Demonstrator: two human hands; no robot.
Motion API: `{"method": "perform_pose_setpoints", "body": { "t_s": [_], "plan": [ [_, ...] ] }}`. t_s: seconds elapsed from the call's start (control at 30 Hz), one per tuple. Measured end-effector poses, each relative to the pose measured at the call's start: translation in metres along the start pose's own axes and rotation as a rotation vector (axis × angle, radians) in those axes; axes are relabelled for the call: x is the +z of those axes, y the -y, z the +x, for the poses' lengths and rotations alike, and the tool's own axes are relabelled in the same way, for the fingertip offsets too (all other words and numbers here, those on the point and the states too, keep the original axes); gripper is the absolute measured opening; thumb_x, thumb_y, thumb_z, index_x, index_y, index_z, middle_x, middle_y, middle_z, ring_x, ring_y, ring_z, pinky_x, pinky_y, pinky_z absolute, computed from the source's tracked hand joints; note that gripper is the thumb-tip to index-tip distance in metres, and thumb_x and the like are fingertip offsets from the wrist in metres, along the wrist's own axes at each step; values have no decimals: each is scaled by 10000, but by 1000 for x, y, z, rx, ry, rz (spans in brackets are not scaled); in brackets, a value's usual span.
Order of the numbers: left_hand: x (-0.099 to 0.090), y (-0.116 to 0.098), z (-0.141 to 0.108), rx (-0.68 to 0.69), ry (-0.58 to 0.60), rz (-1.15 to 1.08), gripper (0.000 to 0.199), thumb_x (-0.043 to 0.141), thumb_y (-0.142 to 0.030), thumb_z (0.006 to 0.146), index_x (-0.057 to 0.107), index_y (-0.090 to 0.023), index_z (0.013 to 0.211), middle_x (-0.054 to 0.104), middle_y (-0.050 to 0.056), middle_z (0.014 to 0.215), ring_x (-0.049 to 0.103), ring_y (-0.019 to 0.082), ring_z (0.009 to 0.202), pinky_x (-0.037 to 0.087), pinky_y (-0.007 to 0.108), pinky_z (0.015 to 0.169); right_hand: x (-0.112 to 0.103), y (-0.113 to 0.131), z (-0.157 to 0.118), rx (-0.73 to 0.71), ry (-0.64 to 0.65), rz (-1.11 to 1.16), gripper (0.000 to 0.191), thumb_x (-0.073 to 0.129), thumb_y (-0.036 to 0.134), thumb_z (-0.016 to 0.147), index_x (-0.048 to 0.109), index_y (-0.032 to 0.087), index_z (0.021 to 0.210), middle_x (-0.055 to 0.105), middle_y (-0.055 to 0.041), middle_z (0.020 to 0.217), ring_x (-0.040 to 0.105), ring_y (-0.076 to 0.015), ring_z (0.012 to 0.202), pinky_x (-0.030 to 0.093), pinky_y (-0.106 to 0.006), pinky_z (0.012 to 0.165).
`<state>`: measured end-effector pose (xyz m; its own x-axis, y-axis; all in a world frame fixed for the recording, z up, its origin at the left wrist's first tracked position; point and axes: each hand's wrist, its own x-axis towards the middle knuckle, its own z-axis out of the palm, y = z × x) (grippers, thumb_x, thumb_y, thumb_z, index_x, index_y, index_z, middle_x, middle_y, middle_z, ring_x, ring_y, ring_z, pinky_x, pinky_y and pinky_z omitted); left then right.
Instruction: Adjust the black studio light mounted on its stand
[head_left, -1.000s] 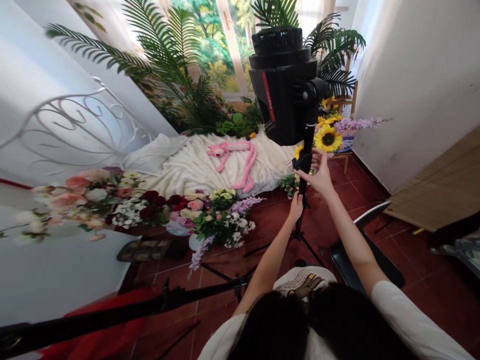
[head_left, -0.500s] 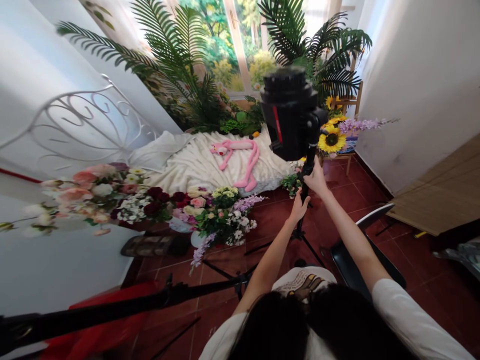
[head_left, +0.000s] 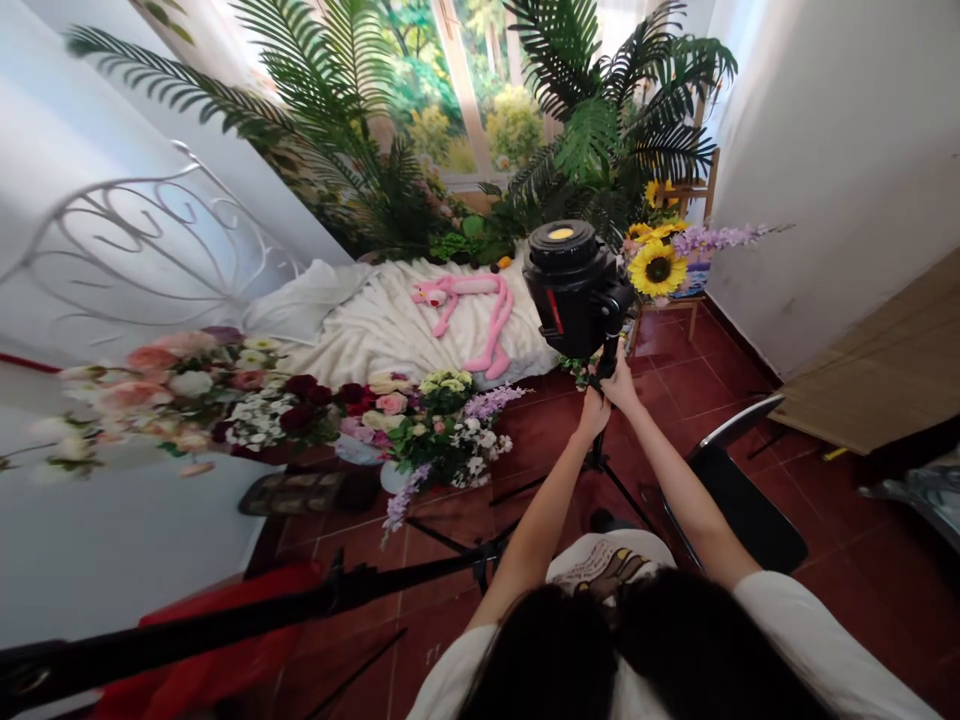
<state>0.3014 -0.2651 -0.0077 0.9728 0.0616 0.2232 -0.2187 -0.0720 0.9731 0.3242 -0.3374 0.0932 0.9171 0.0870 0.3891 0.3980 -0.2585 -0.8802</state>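
Light (head_left: 574, 295) has come down, close above right hand (head_left: 619, 384). It grips the stand (head_left: 598, 447); left hand (head_left: 594, 412) clenched round it just below.

Black studio light (head_left: 571, 300), mounted atop black stand (head_left: 597, 452)

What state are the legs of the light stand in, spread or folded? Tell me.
Spread: the black light stand has legs angling apart over the red floor, below the left hand and right hand.
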Motion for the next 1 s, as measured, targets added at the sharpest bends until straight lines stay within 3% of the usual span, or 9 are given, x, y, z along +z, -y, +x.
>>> {"method": "perform_pose_setpoints", "body": {
  "t_s": [0.33, 0.5, 0.63, 0.8, 0.9, 1.0],
  "plan": [
    [0, -5, 0, 16, 17, -27, 398, 427, -353, 902, 483, -166, 1249, 573, 134, 1223, 499, 210, 1226, 351, 438, 1084, -3, 7, 5, -23, -3, 20, 374, 629, 336, 715, 435, 198, 1003, 541, -22, 813, 534, -184, 781, 466, -337, 763],
    [0, -7, 1, -6, -9, 0, 378, 437, -371, 897, 518, -156, 1197, 594, 130, 1190, 514, 212, 1204, 367, 421, 1071, -20, 5, -3, -4, 154, -14, 477, 657, 334, 709, 423, 192, 1100, 594, -51, 911, 587, -197, 829, 483, -354, 777],
    [-1, -4, -1, -29, -29, 34, 337, 430, -395, 901, 563, -145, 1084, 611, 137, 1130, 547, 215, 1143, 400, 409, 1025, -48, -6, -23, 3, 232, -50, 488, 689, 379, 712, 440, 199, 1091, 606, -55, 939, 596, -178, 826, 490, -321, 743],
    [-2, -3, -4, -38, -37, 97, 352, 420, -454, 903, 575, -153, 1002, 616, 133, 1097, 550, 215, 1110, 399, 390, 1004, -73, -29, -59, 91, 273, -269, 386, 690, 469, 713, 508, 206, 928, 611, -16, 820, 570, -147, 691, 440, -271, 654],
    [-2, -3, -4, -41, -37, 114, 403, 407, -500, 898, 571, -152, 1016, 618, 136, 1070, 557, 217, 1081, 403, 385, 986, -73, -37, -76, 174, 322, -307, 309, 622, 504, 771, 526, 217, 838, 603, 13, 714, 552, -141, 627, 399, -252, 610],
    [-2, -3, -4, -53, -49, 120, 433, 417, -538, 882, 576, -154, 1003, 623, 127, 1029, 562, 218, 1058, 407, 374, 969, -62, -41, -85, 249, 292, -219, 327, 528, 535, 827, 522, 218, 744, 584, 21, 645, 528, -136, 580, 377, -246, 580]
  ]
}}
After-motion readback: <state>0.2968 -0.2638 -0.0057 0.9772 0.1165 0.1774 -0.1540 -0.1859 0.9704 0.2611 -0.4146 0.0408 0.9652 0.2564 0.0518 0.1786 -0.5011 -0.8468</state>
